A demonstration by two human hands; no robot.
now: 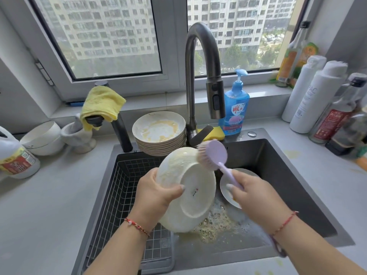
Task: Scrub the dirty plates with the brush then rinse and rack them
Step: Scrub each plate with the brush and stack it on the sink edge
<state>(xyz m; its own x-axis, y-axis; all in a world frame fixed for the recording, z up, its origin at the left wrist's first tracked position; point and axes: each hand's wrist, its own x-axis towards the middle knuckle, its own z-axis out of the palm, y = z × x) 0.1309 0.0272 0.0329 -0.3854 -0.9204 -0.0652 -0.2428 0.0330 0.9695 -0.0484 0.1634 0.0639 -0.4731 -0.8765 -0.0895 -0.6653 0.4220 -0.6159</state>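
The left hand held a white plate tilted over the sink, its fingers curled round the left rim with the thumb lying on the underside, which faced the camera. The right hand gripped the handle of the lilac brush, its fingers closed round it. The handle ran from that hand up and to the left, so the bristle head met the plate at its upper right edge, touching the rim. The soiled, foamy area was on the upper left of the underside, so it lay to the left of the bristles; I judged that the next stroke needed the brush to travel leftwards across the plate, or the left hand to turn the plate. A stack of dirty plates stood on the sink's back edge beside the tap, and the wire rack lay in the left part of the sink, nearer to the left hand.
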